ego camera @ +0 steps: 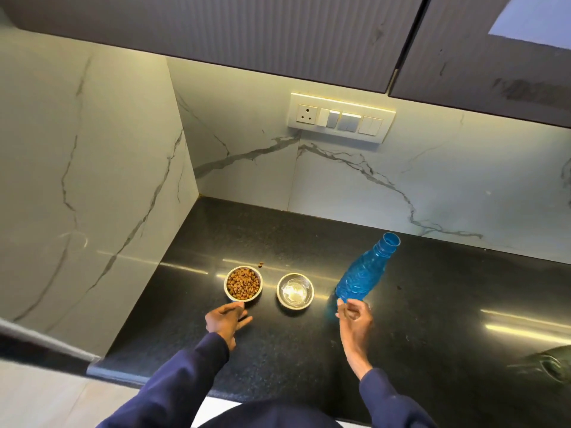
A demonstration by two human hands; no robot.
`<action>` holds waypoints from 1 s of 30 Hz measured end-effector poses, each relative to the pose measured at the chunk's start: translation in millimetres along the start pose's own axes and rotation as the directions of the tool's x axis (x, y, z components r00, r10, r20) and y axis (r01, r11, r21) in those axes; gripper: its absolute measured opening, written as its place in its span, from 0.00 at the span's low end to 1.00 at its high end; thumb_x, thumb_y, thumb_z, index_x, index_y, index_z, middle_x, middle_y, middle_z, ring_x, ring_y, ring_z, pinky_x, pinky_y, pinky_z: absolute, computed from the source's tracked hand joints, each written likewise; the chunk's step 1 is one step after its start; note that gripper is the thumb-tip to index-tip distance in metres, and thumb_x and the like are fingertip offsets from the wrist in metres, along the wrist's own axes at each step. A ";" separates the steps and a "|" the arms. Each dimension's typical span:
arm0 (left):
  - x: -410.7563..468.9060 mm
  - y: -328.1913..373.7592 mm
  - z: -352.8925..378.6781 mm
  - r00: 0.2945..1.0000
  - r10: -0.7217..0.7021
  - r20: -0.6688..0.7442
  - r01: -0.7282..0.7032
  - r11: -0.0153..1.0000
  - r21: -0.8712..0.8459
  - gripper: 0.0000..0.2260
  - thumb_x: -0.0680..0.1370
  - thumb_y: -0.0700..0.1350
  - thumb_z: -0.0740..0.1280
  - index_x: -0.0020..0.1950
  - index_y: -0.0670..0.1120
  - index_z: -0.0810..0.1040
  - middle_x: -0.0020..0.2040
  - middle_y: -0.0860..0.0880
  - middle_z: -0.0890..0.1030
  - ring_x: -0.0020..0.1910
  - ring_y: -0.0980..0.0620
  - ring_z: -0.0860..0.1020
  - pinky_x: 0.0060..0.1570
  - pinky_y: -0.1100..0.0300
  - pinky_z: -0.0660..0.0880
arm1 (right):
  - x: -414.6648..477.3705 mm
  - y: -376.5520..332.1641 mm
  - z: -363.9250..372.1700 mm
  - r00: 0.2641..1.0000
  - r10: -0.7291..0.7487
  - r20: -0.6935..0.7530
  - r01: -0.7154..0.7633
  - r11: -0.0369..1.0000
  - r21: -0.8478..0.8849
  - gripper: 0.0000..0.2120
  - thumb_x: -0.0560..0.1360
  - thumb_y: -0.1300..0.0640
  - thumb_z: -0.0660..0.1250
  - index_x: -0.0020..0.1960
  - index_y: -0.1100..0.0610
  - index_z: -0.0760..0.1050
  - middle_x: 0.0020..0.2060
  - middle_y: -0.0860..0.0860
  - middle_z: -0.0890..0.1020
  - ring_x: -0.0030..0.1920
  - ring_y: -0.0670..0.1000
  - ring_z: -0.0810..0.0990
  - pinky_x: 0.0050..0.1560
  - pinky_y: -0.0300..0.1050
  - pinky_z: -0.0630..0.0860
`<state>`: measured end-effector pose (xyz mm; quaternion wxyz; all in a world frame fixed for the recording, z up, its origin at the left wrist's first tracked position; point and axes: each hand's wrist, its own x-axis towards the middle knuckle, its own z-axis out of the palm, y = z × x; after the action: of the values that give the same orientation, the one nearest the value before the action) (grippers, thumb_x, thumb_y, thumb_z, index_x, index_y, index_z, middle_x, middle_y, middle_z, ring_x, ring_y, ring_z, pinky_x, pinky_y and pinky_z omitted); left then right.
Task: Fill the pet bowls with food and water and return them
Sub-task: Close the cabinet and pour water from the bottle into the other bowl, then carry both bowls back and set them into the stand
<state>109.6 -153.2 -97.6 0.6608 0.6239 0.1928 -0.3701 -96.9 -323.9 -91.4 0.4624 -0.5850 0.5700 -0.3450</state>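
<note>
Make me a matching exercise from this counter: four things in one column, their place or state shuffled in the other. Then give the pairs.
Things:
1. left bowl
2. right bowl
3. blue bottle
4. switch panel

Place or state:
A. fixed on the marble wall
B. full of brown kibble
C. uncapped, to the right of both bowls
D. holds clear water

Pairs: 1-B, 2-D, 3-C, 4-A

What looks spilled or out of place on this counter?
A few kibble pieces lie loose on the counter just behind the food bowl, probably spilled while filling it. The bottle is uncapped, and no cap is in view.
</note>
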 end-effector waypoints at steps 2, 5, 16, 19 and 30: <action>7.0 6.6 -9.1 1.000 0.006 -0.024 -0.006 1.000 -0.017 0.10 0.79 0.28 0.66 0.60 0.28 0.77 0.55 0.33 0.78 0.57 0.35 0.79 0.58 0.40 0.81 | -2.1 -2.5 14.9 0.992 0.058 0.115 -0.056 0.998 -0.026 0.11 0.78 0.66 0.72 0.57 0.70 0.77 0.50 0.68 0.83 0.48 0.66 0.84 0.56 0.65 0.80; 20.0 18.4 -20.3 0.999 0.015 -0.043 -0.017 0.999 -0.050 0.14 0.79 0.28 0.66 0.64 0.28 0.74 0.55 0.33 0.79 0.57 0.35 0.79 0.59 0.42 0.78 | -4.2 -9.7 36.8 0.973 0.114 0.203 -0.097 0.991 -0.093 0.15 0.80 0.64 0.69 0.63 0.70 0.75 0.55 0.67 0.83 0.51 0.65 0.85 0.58 0.58 0.80; 51.9 42.2 -15.2 0.997 0.065 0.048 -0.071 0.989 0.126 0.14 0.77 0.28 0.69 0.62 0.28 0.77 0.58 0.28 0.81 0.51 0.38 0.82 0.57 0.42 0.80 | -4.8 -19.4 77.1 0.967 0.168 0.191 -0.105 0.947 -0.304 0.11 0.82 0.62 0.66 0.61 0.67 0.77 0.35 0.64 0.86 0.29 0.52 0.81 0.35 0.40 0.79; 54.7 45.0 -11.2 0.996 0.077 0.033 -0.082 0.982 0.169 0.14 0.75 0.25 0.70 0.61 0.26 0.77 0.56 0.28 0.81 0.49 0.38 0.81 0.40 0.52 0.86 | -3.0 -17.9 79.0 0.963 0.178 0.204 -0.101 0.935 -0.340 0.10 0.82 0.63 0.65 0.61 0.67 0.77 0.36 0.64 0.86 0.28 0.51 0.81 0.33 0.39 0.78; 36.9 35.6 -45.6 0.995 0.042 -0.089 -0.033 0.994 0.105 0.13 0.75 0.25 0.70 0.59 0.27 0.79 0.57 0.28 0.82 0.54 0.32 0.84 0.48 0.48 0.85 | 3.0 -27.1 82.9 0.943 0.116 0.312 0.007 0.930 -0.366 0.04 0.80 0.64 0.68 0.53 0.63 0.81 0.32 0.61 0.85 0.27 0.50 0.80 0.30 0.38 0.76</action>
<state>169.1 -120.2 -106.6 0.6250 0.6769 0.1917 -0.3383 -10.0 -316.7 -94.2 0.4443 -0.6931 0.5551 -0.1187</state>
